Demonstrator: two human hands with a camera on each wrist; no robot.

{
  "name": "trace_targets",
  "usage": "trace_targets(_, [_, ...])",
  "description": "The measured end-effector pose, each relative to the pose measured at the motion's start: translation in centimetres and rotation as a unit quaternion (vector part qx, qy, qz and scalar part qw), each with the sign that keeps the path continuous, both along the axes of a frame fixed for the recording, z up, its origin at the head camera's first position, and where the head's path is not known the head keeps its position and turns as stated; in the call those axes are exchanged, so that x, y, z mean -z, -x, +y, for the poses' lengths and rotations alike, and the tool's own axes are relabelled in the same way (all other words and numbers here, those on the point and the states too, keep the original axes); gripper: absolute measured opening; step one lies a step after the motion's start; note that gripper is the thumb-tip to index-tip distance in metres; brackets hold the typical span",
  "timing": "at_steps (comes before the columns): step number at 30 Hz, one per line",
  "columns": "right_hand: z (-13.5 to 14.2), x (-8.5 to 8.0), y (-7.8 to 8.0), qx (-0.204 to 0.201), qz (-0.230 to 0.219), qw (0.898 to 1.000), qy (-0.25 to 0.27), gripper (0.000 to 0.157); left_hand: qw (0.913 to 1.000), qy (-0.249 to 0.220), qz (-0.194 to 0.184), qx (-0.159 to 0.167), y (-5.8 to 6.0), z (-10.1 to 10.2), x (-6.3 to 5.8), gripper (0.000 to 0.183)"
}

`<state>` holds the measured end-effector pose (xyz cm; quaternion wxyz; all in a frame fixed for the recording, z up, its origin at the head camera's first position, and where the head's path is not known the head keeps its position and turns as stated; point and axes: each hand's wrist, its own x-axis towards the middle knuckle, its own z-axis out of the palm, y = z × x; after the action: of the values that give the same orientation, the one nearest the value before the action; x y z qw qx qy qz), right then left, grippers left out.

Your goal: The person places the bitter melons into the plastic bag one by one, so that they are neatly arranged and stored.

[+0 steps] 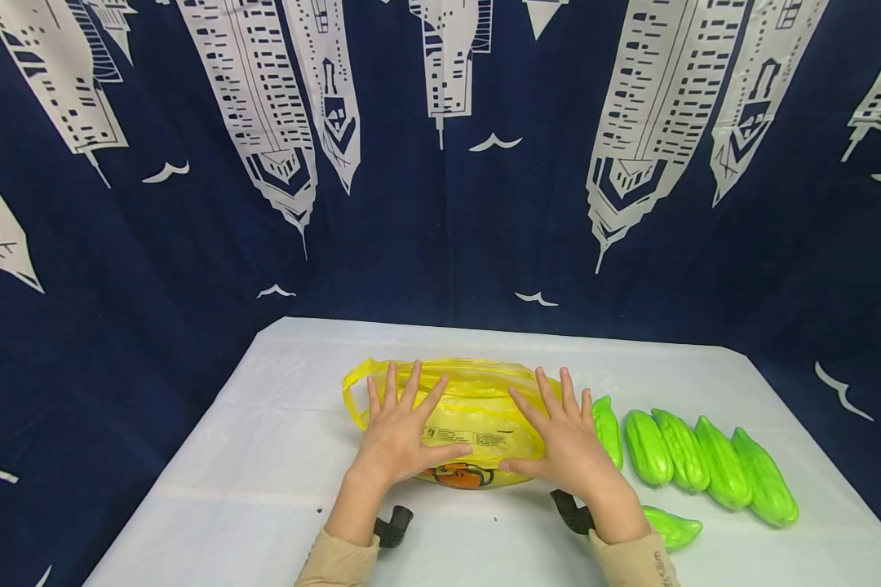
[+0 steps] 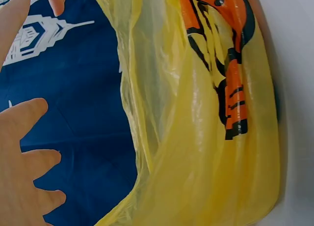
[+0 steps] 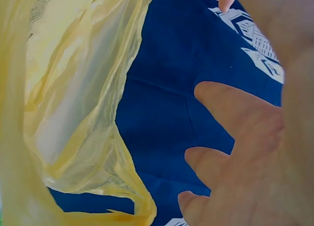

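Observation:
A yellow plastic bag with printed text and an orange picture sits mid-table, its mouth spread at the top. Over its left side my left hand is held with fingers straight and fanned out. My right hand is spread the same way over the bag's right side. Neither hand grips anything. In the left wrist view the bag stands apart from the fingers. A gap also shows between the bag and the fingers in the right wrist view.
Several bright green ridged vegetable-shaped pieces lie in a row right of the bag. Another green piece lies nearer, partly behind the right forearm. Black wrist-worn parts show beside the forearms. A navy patterned cloth hangs behind the white table.

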<state>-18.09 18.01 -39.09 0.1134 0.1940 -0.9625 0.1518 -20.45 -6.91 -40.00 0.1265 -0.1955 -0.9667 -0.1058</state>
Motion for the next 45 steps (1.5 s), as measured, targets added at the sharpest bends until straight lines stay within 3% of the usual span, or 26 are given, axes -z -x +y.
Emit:
trace_targets(13, [0.3,-1.0,-0.3,-0.005,0.007,1.0,0.014,0.095,0.9994,-0.022,0.026,0.004,-0.6,-0.2,-1.3,0.091])
trace_targets(24, [0.8,-1.4,-0.4,-0.001,0.005,0.999,0.048,0.091,0.9956,-0.091,0.016,0.012,-0.9,-0.8,-2.1,0.079])
trace_targets(35, [1.6,-2.1,-0.4,0.003,0.002,0.997,0.078,0.082,0.9874,-0.155,0.033,0.009,-0.8,-1.6,-2.7,0.073])
trace_targets(45, [2.7,-2.3,-0.1,0.005,0.009,0.993,0.115,0.075,0.9701,-0.239,0.039,0.018,-1.1,-2.4,-2.4,0.066])
